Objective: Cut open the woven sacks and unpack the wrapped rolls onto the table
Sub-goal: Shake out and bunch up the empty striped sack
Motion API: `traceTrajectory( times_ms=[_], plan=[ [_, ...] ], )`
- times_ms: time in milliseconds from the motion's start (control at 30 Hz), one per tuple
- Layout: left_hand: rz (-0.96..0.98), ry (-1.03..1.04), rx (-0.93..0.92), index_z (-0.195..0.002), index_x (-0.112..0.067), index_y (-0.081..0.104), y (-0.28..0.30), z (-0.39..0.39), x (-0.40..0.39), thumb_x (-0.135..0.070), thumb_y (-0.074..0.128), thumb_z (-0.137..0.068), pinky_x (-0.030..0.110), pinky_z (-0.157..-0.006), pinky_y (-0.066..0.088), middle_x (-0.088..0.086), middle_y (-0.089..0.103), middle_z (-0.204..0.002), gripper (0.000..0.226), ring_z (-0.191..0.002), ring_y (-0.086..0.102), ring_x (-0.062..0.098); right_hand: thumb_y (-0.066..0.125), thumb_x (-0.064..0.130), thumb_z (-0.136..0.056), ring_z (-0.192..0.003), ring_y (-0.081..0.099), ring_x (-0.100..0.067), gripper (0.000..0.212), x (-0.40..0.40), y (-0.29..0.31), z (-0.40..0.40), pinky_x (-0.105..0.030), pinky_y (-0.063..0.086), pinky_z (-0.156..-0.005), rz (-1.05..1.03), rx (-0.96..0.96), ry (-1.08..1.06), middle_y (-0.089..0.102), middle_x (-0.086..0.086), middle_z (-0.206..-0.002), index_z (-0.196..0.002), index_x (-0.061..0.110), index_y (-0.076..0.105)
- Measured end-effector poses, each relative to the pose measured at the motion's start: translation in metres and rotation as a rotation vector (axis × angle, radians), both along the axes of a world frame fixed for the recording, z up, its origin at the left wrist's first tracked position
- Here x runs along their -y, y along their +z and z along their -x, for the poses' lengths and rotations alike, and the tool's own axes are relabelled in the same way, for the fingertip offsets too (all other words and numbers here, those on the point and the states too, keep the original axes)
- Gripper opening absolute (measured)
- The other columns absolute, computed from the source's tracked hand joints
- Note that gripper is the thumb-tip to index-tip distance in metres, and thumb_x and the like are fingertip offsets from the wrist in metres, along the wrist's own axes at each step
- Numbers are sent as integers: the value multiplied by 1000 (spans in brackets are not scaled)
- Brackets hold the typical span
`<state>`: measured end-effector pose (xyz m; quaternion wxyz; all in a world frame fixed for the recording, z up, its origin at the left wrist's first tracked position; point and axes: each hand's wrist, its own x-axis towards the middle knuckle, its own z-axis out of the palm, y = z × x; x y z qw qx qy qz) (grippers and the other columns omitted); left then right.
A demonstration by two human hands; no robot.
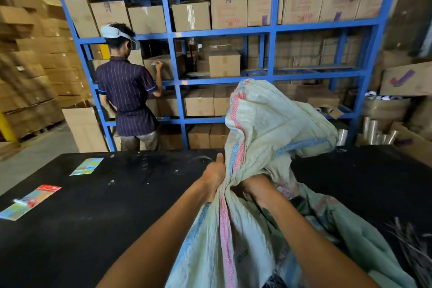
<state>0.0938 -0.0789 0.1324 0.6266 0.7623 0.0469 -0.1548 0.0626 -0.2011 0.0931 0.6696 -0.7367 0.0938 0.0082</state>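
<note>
A pale green woven sack with pink and blue stripes is bunched up over the black table, its upper part flopping above my hands. My left hand grips the gathered cloth at the pink stripe, thumb up. Beside it, my right hand clutches the same bunch, its fingers buried in the fabric. More sack cloth lies crumpled on the table at the lower right. No wrapped rolls show on the table.
Two colourful printed cards lie on the table's left side. A person in a striped shirt stands beyond the table at blue shelving full of cartons. Shiny rolls stand in boxes at far right.
</note>
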Motion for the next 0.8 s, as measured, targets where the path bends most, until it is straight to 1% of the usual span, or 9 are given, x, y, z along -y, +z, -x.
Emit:
traceTrajectory(
  times_ms=[67, 133, 200, 333, 367, 467, 600, 700, 800],
  plan=[
    [-124, 68, 105, -134, 2, 55, 3, -11, -4, -48, 21, -106, 36, -102, 44, 17, 60, -131, 66, -116, 59, 30, 59, 31, -97, -113, 60, -17, 32, 0, -1, 4, -39, 48, -104, 197, 115, 29, 66, 2, -123, -127, 23, 64],
    [-247, 126, 173, -138, 3, 48, 1, -20, -9, -48, 19, -106, 40, -110, 37, 22, 52, -140, 67, -129, 50, 35, 56, 26, -98, -100, 64, -12, 19, 0, -2, 10, -32, 51, -93, 451, 183, 131, 72, 5, -105, -104, 23, 74],
    [-434, 144, 240, -135, 1, 49, -4, -23, -13, -50, 18, -105, 44, -108, 36, 23, 51, -140, 67, -130, 48, 38, 57, 25, -97, -89, 63, -1, 21, 6, 10, 15, -24, 49, -81, 629, 195, 264, 71, 15, -90, -85, 26, 74],
    [-814, 70, 433, -128, -4, 54, -25, -13, -2, -39, 18, -108, 46, -98, 43, 22, 58, -128, 54, -118, 56, 39, 58, 21, -94, -81, 62, 3, 24, 26, 63, 15, -14, 45, -72, 704, 283, 284, 71, 18, -83, -78, 27, 76],
    [-832, 62, 483, -125, -5, 56, -31, -9, 4, -34, 20, -108, 45, -94, 46, 20, 62, -123, 50, -114, 59, 38, 57, 20, -94, -81, 63, 3, 25, 29, 73, 11, -15, 46, -74, 713, 318, 243, 72, 17, -83, -79, 26, 76],
    [-667, 60, 609, -111, -8, 60, -40, 7, 26, -32, 23, -107, 42, -86, 46, 16, 67, -110, 44, -106, 62, 37, 55, 19, -94, -86, 66, -8, 28, 33, 85, -6, -28, 50, -78, 692, 395, 96, 74, 12, -87, -74, 25, 74],
    [-537, 32, 745, -80, -17, 60, -39, 24, 43, -49, 12, -105, 35, -68, 43, 7, 69, -84, 63, -83, 64, 31, 54, 19, -96, -85, 62, -4, 24, 37, 77, -21, -18, 42, -70, 606, 300, 49, 69, 15, -84, -85, 18, 76],
    [-663, -72, 753, -86, -17, 58, -41, 26, 47, -54, 10, -103, 40, -72, 47, 11, 70, -92, 64, -87, 63, 35, 58, 23, -93, -85, 65, -7, 22, 37, 76, -27, -18, 46, -71, 674, 281, 116, 71, 17, -86, -82, 22, 77],
    [-608, -91, 647, -86, -14, 57, -41, 13, 49, -50, 15, -104, 43, -80, 50, 18, 68, -97, 59, -93, 62, 39, 57, 28, -96, -71, 69, -12, 23, 31, 79, -29, -17, 48, -67, 660, 290, 213, 71, 15, -81, -86, 23, 77]
  ],
)
